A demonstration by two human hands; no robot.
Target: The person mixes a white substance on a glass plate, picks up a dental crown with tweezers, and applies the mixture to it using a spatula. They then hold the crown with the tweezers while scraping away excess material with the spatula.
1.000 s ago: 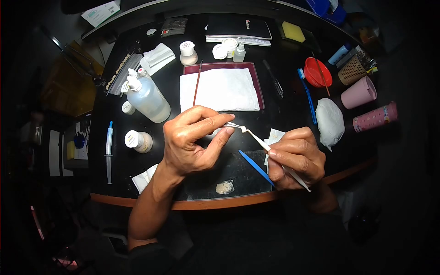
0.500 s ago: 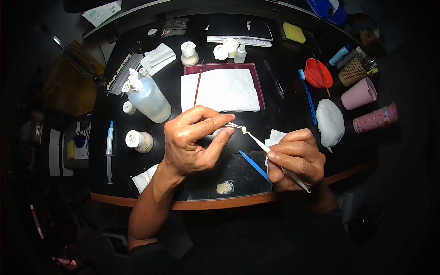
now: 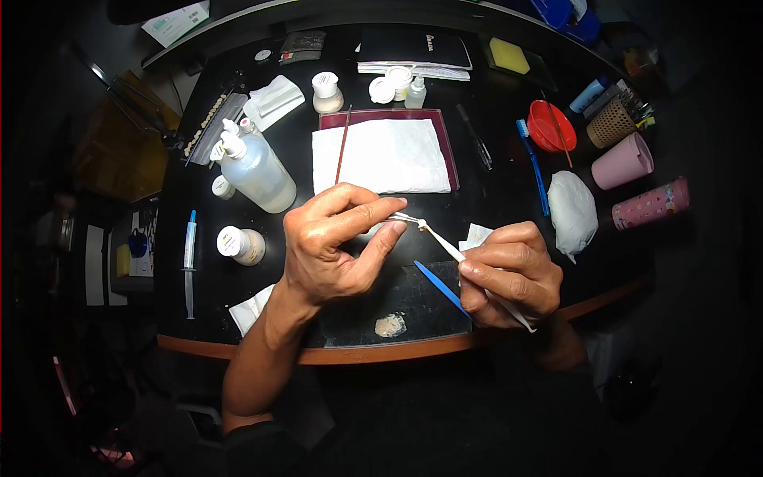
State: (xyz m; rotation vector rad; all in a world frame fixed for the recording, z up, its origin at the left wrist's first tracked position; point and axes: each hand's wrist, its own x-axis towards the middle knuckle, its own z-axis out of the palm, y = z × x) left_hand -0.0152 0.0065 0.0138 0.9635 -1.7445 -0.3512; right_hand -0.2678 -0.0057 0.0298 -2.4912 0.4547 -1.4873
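My left hand [image 3: 338, 242] is closed on slim metal tweezers [image 3: 406, 217]. At their tips sits a small off-white, tooth-like piece [image 3: 422, 225]. My right hand [image 3: 515, 278] pinches a white pointed stick-like tool [image 3: 442, 242], its thin tip right at the piece and its other end jutting out below the palm. Behind the right fingers shows a folded white tissue [image 3: 476, 235], partly hidden. Below the hands, a blue slender tool [image 3: 439, 286] lies slanted on a dark slab [image 3: 358, 310]. Near the slab's front edge is a dab of beige paste [image 3: 390, 324].
Beyond the hands, a white towel [image 3: 381, 155] with a thin brown brush [image 3: 344, 147] lies on a maroon tray [image 3: 451, 159]. A pump bottle [image 3: 258, 171], powder jar [image 3: 242, 245] and syringe [image 3: 190, 262] stand left. Right are a blue toothbrush [image 3: 534, 171], red bowl [image 3: 548, 127] and white bundle [image 3: 572, 215].
My right hand and the white tool have shifted very slightly left. The small piece looks slightly turned at the tweezer tips; my left hand stays almost still.
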